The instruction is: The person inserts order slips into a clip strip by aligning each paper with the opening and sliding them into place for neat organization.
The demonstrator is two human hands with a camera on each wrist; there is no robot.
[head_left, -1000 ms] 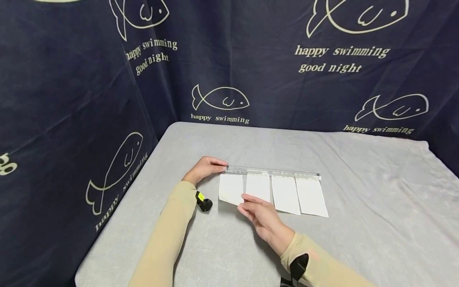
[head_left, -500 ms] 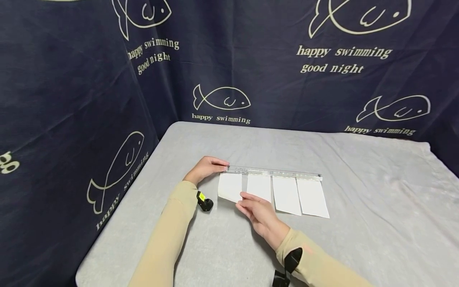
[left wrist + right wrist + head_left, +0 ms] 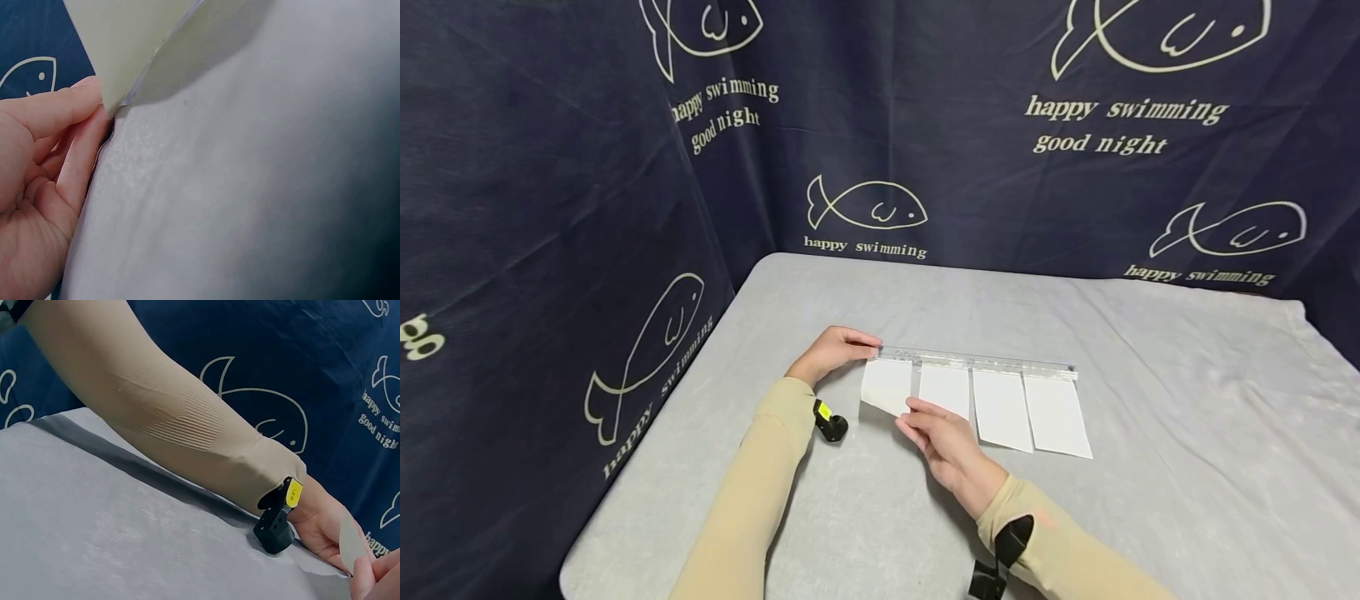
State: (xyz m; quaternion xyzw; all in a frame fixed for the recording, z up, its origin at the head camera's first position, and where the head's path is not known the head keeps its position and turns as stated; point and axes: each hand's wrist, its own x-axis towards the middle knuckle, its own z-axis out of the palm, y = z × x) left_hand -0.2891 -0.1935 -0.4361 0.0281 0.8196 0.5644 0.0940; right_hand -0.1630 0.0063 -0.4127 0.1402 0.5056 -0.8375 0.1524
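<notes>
A long clear plastic strip (image 3: 1015,367) lies across the table, with several white paper cards hanging in a row from its near edge. At its left end, my left hand (image 3: 832,353) pinches it between thumb and fingers. My right hand (image 3: 947,446) pinches the lower right corner of the leftmost white card (image 3: 886,383), whose near edge is raised off the table. The other cards, such as the rightmost white card (image 3: 1057,415), lie lower. In the left wrist view the lifted card (image 3: 125,50) rises above the left hand's fingertips. The right wrist view shows the card (image 3: 351,544) nearly edge-on.
A pale grey cloth covers the table (image 3: 1187,417). Dark blue curtains (image 3: 970,192) with fish prints stand behind it and to the left. A black wrist camera (image 3: 831,425) sits by the left sleeve, and black straps (image 3: 1013,542) circle the right sleeve.
The leftmost card's near edge has risen a little, with my right hand still on its corner. My left hand keeps its place on the strip's end.
</notes>
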